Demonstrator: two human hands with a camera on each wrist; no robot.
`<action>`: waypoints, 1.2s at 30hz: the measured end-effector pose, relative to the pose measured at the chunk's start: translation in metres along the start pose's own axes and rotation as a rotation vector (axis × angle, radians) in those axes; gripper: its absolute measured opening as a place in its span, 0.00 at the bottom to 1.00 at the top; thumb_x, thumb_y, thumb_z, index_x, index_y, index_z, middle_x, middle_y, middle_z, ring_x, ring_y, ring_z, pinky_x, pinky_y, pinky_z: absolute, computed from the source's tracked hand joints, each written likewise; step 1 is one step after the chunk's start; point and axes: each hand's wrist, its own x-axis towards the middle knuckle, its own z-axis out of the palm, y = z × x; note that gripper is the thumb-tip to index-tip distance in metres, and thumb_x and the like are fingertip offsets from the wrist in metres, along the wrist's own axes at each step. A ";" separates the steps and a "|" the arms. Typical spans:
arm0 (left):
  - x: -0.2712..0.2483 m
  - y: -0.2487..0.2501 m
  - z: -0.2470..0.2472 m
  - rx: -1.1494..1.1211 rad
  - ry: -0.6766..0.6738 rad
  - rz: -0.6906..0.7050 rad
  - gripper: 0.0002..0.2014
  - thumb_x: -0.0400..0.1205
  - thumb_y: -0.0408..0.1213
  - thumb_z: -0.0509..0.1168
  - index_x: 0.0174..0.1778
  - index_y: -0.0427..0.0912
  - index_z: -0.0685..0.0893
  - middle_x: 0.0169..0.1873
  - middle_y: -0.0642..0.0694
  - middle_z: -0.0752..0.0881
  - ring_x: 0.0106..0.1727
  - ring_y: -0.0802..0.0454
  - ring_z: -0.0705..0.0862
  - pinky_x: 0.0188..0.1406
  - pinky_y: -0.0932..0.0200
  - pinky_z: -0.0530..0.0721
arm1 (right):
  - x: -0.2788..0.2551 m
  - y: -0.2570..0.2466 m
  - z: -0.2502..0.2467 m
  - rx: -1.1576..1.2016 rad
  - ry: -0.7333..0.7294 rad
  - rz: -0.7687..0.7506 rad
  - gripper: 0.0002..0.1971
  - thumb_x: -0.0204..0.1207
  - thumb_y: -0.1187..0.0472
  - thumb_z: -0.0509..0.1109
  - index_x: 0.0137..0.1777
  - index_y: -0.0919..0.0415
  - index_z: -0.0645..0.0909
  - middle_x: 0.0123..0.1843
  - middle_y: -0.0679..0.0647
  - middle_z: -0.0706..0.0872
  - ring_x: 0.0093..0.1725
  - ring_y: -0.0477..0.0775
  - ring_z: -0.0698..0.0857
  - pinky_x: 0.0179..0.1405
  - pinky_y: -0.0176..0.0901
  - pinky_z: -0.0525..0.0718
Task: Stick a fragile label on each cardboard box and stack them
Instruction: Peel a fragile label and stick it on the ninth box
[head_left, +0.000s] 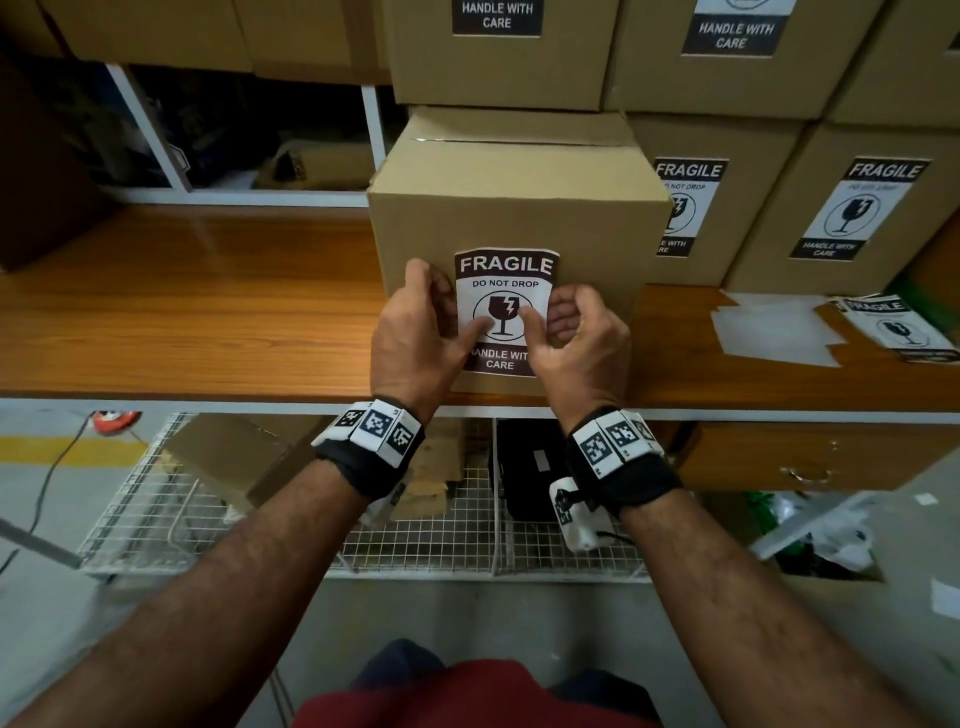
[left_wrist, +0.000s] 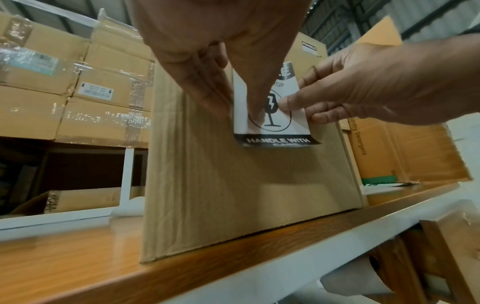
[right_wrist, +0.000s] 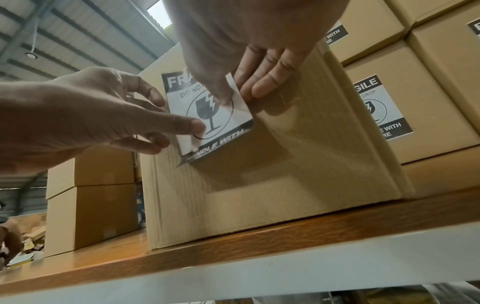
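Observation:
A plain cardboard box (head_left: 519, 208) stands on the wooden shelf (head_left: 182, 312), its front facing me. A black-and-white fragile label (head_left: 506, 270) lies against that front face. My left hand (head_left: 447, 312) pinches the label's left edge, thumb on the glass symbol. My right hand (head_left: 543, 317) pinches the right edge the same way. In the right wrist view the label (right_wrist: 223, 121) has its side and bottom edges lifted off the box (right_wrist: 285, 164), with my fingers (right_wrist: 262, 90) behind it. The left wrist view shows the label (left_wrist: 296, 123) curling at its lower band.
Labelled boxes (head_left: 857, 208) are stacked to the right and behind. A pile of spare labels (head_left: 904, 327) and white backing sheets (head_left: 774, 327) lie on the shelf at right. A wire basket (head_left: 415, 519) with cardboard scraps sits below the shelf edge.

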 end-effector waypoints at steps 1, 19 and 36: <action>0.001 0.002 -0.001 0.088 0.013 -0.006 0.32 0.69 0.52 0.85 0.56 0.41 0.75 0.51 0.46 0.83 0.44 0.52 0.80 0.39 0.50 0.88 | 0.000 0.000 0.000 -0.004 -0.002 0.005 0.14 0.77 0.51 0.83 0.52 0.59 0.85 0.42 0.49 0.90 0.36 0.47 0.88 0.34 0.45 0.91; 0.068 0.009 -0.045 0.293 -0.086 0.343 0.47 0.63 0.59 0.85 0.78 0.50 0.76 0.76 0.42 0.77 0.80 0.36 0.68 0.84 0.33 0.61 | -0.001 -0.003 -0.020 -0.188 -0.053 0.075 0.23 0.74 0.42 0.83 0.59 0.54 0.81 0.53 0.50 0.90 0.44 0.50 0.90 0.36 0.46 0.89; 0.081 0.002 -0.051 0.142 -0.082 0.354 0.29 0.78 0.64 0.71 0.71 0.54 0.85 0.68 0.50 0.84 0.70 0.41 0.74 0.66 0.48 0.67 | 0.067 -0.006 -0.040 -0.441 0.072 -0.440 0.43 0.62 0.26 0.80 0.73 0.49 0.82 0.70 0.60 0.84 0.71 0.59 0.69 0.72 0.64 0.72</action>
